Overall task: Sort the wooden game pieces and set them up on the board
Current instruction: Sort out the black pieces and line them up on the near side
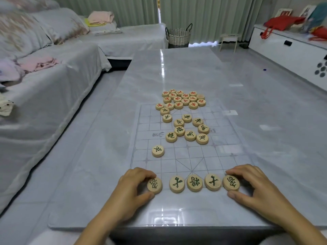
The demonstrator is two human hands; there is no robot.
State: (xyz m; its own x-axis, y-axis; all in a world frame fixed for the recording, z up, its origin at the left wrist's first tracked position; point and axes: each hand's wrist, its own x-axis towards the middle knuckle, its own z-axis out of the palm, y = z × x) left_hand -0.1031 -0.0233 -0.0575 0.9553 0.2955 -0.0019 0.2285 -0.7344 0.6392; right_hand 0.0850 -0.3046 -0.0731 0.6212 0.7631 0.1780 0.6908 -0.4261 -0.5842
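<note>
Head view: the left hand (131, 188) and right hand (251, 186) rest on the near edge of the board (221, 151), well apart, one at each end of a row of five dark-lettered wooden pieces. The left hand pinches the left end piece (154, 185) between thumb and curled fingers. The right hand pinches the right end piece (231, 182) the same way. Both pieces lie flat on the board. Between them, the three middle pieces (194, 183) sit side by side with small gaps, and no hand touches them.

At 11 o'clock from the left hand, a single piece (158, 151) lies alone near the board's left edge. Further out at 12 o'clock, a loose dark-lettered group (179, 131) is scattered across the middle of the board. Beyond it, a packed red-lettered group (185, 101) straddles the board's far edge.

The board is a clear sheet with a printed grid, lying flat on a glossy grey worktop (177, 68). A covered sofa (44, 76) runs along 9 to 10 o'clock. A woven basket (178, 36) stands on the floor at 12 o'clock. A white cabinet (283, 48) at 2 o'clock carries a red bag (281, 23).
</note>
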